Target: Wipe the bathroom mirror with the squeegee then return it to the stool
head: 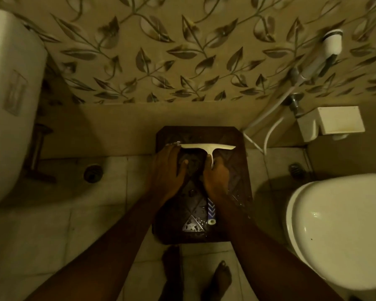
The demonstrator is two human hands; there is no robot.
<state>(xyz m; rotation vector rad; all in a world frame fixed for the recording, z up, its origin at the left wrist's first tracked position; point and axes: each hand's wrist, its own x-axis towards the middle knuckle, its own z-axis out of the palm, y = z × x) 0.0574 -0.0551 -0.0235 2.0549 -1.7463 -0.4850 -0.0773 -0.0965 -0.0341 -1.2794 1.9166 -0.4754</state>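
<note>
Item: white T-shaped squeegee, lying on the far part of a dark carved wooden stool, its blade running left to right along the stool's far edge and its short handle pointing toward the near side.

Left hand — rests over the blade's left end, fingers curled down onto it, thumb spread across the stool top; whether it clamps the blade or only steadies it cannot be told.

Right hand — closed around the handle, fingers wrapped below the T-junction.

Also on the stool: a blue-and-white patterned tube near its near edge, just beside the right wrist; water droplets across the carved surface.

Surroundings: toilet at right, leaf-patterned tiled wall beyond, pale floor tiles, bare feet at near edge.

Risks, as judged: the top looks wet, so the squeegee may skid off the far edge if released carelessly; a wrist swing could knock the tube to the floor.
</note>
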